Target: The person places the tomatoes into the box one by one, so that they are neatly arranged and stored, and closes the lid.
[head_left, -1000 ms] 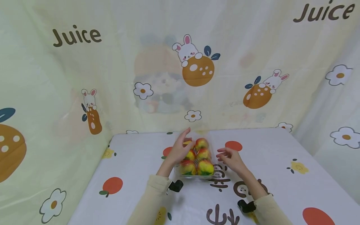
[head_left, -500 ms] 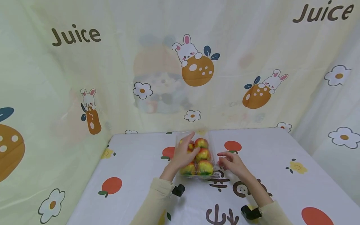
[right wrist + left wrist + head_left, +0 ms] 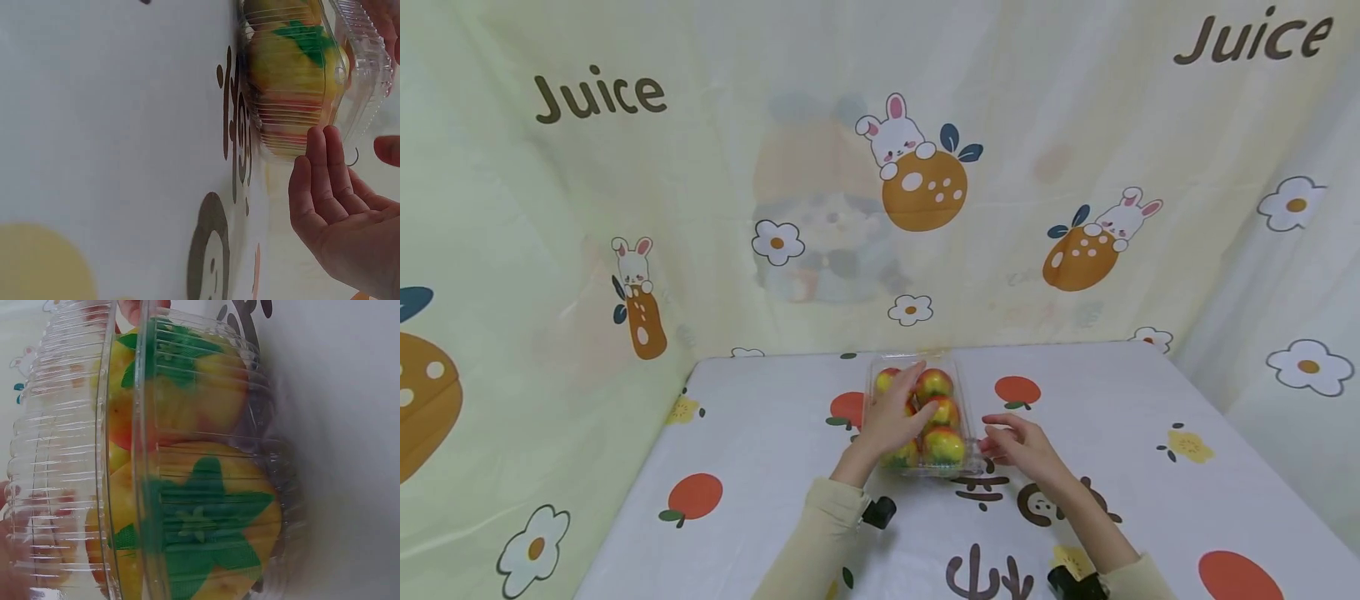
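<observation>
A clear plastic clamshell box (image 3: 928, 472) sits on the table with several red-and-yellow fruits (image 3: 943, 447) in two columns. Green star-shaped leaves show on the fruits (image 3: 197, 522) in the left wrist view. My left hand (image 3: 891, 421) lies over the box's lid, fingers extended and hiding some fruits. Beside the box's right edge is my right hand (image 3: 1026, 454). In the right wrist view its fingers (image 3: 319, 165) are extended, fingertips right at the rim, thumb apart. Along that side the lid (image 3: 369, 69) stands slightly raised from the base.
The white tablecloth (image 3: 760, 433) is printed with fruit and dark lettering. Behind the table hangs a cream curtain (image 3: 715, 208) with bunnies and flowers. A black wrist camera (image 3: 880, 512) sits at the left cuff, another (image 3: 1075, 583) at the right.
The left hand has moved right and a little toward the person, across the lid, uncovering the box's far left corner. The right hand has shifted slightly nearer the person, staying beside the box.
</observation>
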Motion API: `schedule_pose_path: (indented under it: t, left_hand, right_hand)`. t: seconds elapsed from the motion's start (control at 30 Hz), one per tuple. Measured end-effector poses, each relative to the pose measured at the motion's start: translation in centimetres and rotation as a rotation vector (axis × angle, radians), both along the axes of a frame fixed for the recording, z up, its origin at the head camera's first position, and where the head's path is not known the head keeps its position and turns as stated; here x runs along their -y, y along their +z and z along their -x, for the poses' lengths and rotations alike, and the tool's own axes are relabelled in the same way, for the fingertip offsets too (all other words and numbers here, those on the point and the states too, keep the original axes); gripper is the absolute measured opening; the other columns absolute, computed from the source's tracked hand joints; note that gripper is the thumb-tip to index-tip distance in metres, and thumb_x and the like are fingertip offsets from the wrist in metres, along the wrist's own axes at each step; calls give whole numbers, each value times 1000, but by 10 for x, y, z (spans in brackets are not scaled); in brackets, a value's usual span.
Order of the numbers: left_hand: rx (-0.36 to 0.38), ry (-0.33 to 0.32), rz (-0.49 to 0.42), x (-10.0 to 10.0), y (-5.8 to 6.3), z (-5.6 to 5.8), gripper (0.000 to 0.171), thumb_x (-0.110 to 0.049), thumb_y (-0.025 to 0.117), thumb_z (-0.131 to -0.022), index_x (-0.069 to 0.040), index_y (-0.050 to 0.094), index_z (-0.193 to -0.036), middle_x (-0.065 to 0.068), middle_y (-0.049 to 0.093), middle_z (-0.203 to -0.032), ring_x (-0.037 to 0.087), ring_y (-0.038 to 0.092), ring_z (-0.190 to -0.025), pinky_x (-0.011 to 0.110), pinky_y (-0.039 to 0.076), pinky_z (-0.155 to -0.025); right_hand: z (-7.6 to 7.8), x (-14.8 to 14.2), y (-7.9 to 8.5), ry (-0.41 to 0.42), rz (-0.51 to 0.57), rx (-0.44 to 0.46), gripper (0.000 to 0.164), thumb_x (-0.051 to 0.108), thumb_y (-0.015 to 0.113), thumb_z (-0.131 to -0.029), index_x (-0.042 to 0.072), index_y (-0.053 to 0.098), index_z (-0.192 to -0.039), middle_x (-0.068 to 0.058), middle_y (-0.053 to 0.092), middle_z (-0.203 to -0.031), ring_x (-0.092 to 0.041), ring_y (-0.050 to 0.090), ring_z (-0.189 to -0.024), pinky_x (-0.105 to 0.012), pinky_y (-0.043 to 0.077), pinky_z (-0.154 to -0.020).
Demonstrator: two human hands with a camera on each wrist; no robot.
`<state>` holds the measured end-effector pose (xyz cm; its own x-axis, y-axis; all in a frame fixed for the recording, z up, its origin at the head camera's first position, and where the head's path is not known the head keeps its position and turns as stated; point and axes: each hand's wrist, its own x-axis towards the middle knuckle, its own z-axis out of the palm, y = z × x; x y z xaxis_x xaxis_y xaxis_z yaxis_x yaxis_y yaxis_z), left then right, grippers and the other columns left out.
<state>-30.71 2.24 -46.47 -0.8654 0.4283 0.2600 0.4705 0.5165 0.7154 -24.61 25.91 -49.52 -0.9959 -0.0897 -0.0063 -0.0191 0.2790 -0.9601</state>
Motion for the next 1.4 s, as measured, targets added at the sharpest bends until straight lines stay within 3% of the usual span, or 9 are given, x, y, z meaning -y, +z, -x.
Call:
schedule_pose_path:
  t: [0.33,0.5,0.8,1.03,1.17,1.4]
  left_hand:
    - [30,-2,32,-2,-4,-2,69,-40,60,-95,-21,32,-155,-2,38,-155,23,42,-137,50,38,-107]
    - [15,8,99,-3,-4,-4,67,-41,60,-95,-25,33,-155,-3,42,-152,21,43,-135,48,40,-105]
    - [-64,-21,198,-3,-5,-3,61,-41,57,-95,-18,43,-149,2,55,-141,21,51,-124,45,44,-102]
    - [-171,-55,278,-3,-5,-3,56,-40,56,-94,-12,51,-143,1,59,-136,20,52,-115,37,45,-100]
    - [-232,-59,337,-4,-6,-3,51,-39,54,-95,-13,57,-139,1,60,-135,21,52,-119,39,42,-103]
    - [-269,-66,414,-6,-9,-3,50,-40,53,-94,-20,58,-139,-1,55,-142,19,47,-128,42,38,-107]
  right_hand:
    - [-4,2,-16,6,-51,37,47,21,61,-98,-5,49,-136,-13,72,-94,-24,67,-88,-34,56,-78]
    - [-7,4,-17,22,-31,49,48,17,62,-97,-6,48,-137,-13,71,-93,-24,67,-90,-38,56,-80]
    - [-12,8,-13,49,28,55,56,18,67,-94,-6,44,-139,-17,68,-82,-24,67,-88,-38,57,-80]
    - [-15,10,-12,54,44,85,61,19,68,-93,-4,41,-142,-9,66,-77,-17,66,-88,-32,55,-80]
    - [-15,11,-11,57,47,90,63,19,68,-93,-4,39,-143,-9,68,-81,-18,67,-90,-34,55,-81]
    - [-15,12,-11,62,51,114,65,19,68,-93,-5,36,-144,-13,71,-87,-20,68,-87,-37,56,-81]
